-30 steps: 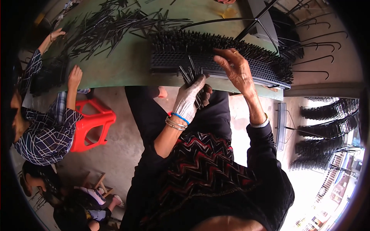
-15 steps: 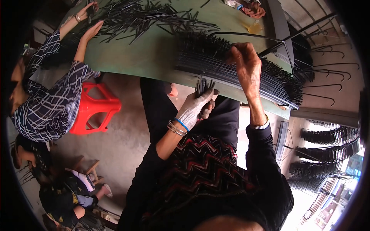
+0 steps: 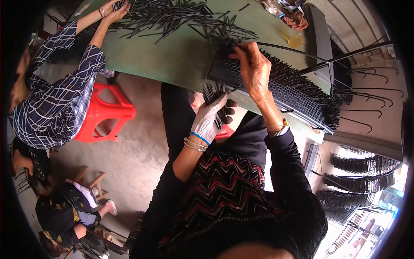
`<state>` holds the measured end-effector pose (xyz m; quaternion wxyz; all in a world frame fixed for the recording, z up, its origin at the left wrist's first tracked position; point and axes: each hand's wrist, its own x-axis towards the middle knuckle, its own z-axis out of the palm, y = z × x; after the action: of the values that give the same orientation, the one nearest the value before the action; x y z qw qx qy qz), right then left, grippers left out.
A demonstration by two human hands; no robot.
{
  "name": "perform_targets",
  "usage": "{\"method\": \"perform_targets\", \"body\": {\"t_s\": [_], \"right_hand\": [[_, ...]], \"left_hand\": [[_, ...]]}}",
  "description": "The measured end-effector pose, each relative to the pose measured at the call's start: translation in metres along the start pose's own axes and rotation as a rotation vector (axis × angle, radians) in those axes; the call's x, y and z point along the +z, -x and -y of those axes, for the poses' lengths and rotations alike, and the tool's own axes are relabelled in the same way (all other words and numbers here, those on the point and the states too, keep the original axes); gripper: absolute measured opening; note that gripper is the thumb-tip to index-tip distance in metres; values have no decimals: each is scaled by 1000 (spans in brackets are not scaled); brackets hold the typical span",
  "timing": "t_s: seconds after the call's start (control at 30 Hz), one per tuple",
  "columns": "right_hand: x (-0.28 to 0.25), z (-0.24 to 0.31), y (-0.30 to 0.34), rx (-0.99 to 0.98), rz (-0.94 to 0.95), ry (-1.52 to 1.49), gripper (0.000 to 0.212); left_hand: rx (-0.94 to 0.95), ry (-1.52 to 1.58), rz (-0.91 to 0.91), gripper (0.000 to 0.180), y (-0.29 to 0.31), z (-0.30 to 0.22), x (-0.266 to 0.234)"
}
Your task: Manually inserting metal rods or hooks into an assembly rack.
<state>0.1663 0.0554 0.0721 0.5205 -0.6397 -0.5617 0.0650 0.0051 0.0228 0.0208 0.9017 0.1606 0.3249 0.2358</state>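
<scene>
Holds black sticks tight inside the left grip. Curls the right grip almost closed, with a holey black rack below; cannot tell if holding anything.

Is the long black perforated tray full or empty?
The tray is partly full: thin black sticks crowd its far side, while nearer holes look bare.

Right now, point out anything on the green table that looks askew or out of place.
A short black rod lies on the green table apart from the jumbled pile of black rods, so it looks stray. Nothing else stands out.
</scene>
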Motion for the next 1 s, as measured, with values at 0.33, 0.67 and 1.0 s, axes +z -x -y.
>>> {"method": "perform_targets", "body": {"t_s": [0.33,0.67,1.0], "right_hand": [[2,5,-5,-20,63,-4,8],[13,-5,-8,-347,38,437,14],[-17,23,11,277,459,-4,27]], "left_hand": [[94,15,-94,21,-1,-5,3],[135,-17,-156,19,1,-2,3],[238,-55,-73,19,4,-6,5]]}}
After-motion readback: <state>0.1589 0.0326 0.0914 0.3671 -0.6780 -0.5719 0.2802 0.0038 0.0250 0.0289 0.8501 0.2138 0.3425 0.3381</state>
